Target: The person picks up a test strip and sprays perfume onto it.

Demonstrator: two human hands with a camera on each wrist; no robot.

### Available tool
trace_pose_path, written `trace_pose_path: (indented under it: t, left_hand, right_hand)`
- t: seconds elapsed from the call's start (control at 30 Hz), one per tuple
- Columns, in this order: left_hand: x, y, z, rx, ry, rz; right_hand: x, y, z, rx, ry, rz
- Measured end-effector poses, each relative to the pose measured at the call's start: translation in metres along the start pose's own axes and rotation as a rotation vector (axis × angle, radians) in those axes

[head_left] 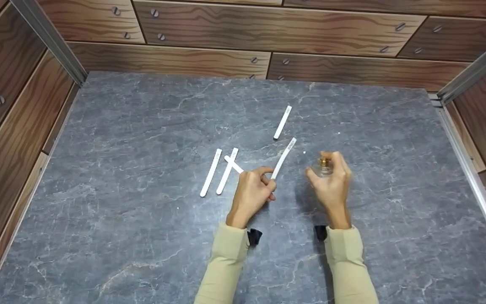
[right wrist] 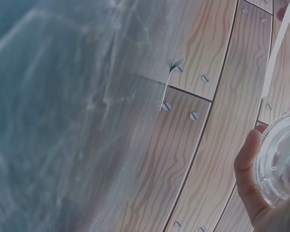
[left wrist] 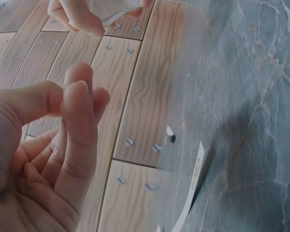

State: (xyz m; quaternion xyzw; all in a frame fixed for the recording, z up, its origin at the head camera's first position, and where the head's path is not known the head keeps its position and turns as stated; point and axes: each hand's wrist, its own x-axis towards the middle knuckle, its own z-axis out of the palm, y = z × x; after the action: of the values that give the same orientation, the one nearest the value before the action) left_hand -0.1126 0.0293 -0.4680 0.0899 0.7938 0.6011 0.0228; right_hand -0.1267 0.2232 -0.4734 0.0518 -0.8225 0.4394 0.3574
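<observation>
My left hand [head_left: 251,192] pinches a white paper strip [head_left: 236,167] between thumb and fingertips. Its rounded free end sticks out leftward past the knuckles; the rest is hidden under the hand. The right wrist view shows the strip [right wrist: 276,50] from its side. In my right hand [head_left: 333,183] is a small clear glass perfume bottle [head_left: 325,169] with a gold-coloured neck, gripped between thumb and fingers. Its ridged glass base [right wrist: 268,169] faces the right wrist camera. Just beyond the left fingertips lies a bent paper strip [head_left: 284,157], printed at its far end.
Two similar strips lie left of the left hand, the outer strip [head_left: 211,173] and the inner strip [head_left: 226,177]. A far strip [head_left: 283,122] rests farther back. Wood-patterned walls [head_left: 268,31] border the grey marbled tabletop [head_left: 120,177] at the back and sides.
</observation>
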Motion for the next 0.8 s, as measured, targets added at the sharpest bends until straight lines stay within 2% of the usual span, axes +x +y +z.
trace_pose_path:
  t: [0.3,0.6,0.8]
  left_hand:
    - [-0.0018,0.0021,0.0026,0.002,-0.075,0.048]
    - [-0.0018,0.0007,0.0027,-0.014,-0.074,0.041]
    - [-0.0006,-0.0004,0.0017,0.023,-0.07,0.038]
  right_hand:
    - [0.0002,-0.0009,0.0009,0.0,-0.001,0.01]
    - [0.0016,-0.0004,0.0017,0.032,-0.012,0.003]
    - [0.0007,0.0001,0.0002,0.024,-0.007,0.006]
